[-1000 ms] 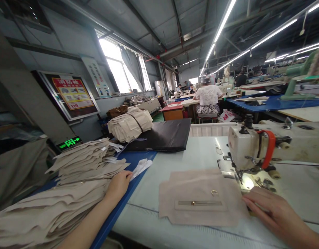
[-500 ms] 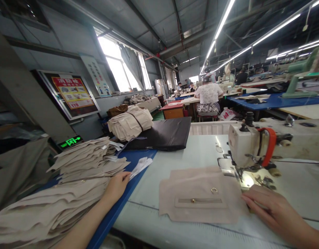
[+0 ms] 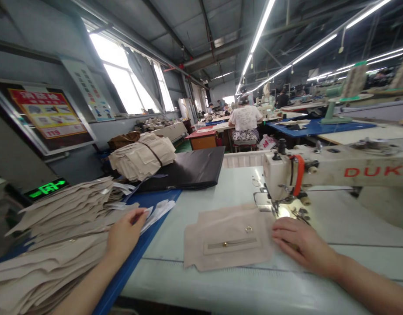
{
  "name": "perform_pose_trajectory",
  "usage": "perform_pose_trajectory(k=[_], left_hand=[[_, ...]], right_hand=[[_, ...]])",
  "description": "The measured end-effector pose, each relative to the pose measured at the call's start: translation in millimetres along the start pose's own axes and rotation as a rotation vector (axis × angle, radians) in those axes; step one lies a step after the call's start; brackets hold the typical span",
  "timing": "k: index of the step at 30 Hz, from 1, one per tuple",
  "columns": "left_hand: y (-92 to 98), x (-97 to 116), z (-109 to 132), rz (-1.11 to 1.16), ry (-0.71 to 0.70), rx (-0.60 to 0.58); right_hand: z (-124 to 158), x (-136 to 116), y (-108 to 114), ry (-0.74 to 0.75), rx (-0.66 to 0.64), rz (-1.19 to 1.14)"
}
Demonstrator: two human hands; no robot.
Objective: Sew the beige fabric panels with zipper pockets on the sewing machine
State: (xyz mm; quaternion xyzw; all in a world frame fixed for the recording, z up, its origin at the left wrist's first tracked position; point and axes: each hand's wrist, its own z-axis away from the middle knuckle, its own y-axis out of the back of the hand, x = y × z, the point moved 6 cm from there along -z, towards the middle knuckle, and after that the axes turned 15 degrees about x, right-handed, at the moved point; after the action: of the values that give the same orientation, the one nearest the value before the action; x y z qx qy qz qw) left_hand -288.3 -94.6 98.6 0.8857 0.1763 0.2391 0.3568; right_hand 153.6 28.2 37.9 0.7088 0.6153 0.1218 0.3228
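Sewing table (image 3: 162,280): zippered beige panel (image 3: 227,227), long axis crosswise, right hand (image 3: 303,245) touching edge.

The left hand (image 3: 125,238) is at white paper strips (image 3: 158,211), beside a stack of beige cut fabric pieces (image 3: 57,245). The right hand (image 3: 303,245) rests against a beige zippered panel (image 3: 227,240), just in front of the sewing machine (image 3: 280,175) on a pale table (image 3: 175,271).
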Motion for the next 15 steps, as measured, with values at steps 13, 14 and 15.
perform_pose_trajectory(k=[13,14,15], left_hand=[[-89.0,271,136,0.461,-0.961,-0.062],[-92.4,275,138,0.475,-0.948,-0.074],[-94.5,276,138,0.497,-0.929,-0.084]], right_hand=[[7,-5,-14,0.003,-0.25,0.032],[8,-6,-13,0.001,-0.265,0.03],[8,-7,-13,-0.003,-0.282,0.027]])
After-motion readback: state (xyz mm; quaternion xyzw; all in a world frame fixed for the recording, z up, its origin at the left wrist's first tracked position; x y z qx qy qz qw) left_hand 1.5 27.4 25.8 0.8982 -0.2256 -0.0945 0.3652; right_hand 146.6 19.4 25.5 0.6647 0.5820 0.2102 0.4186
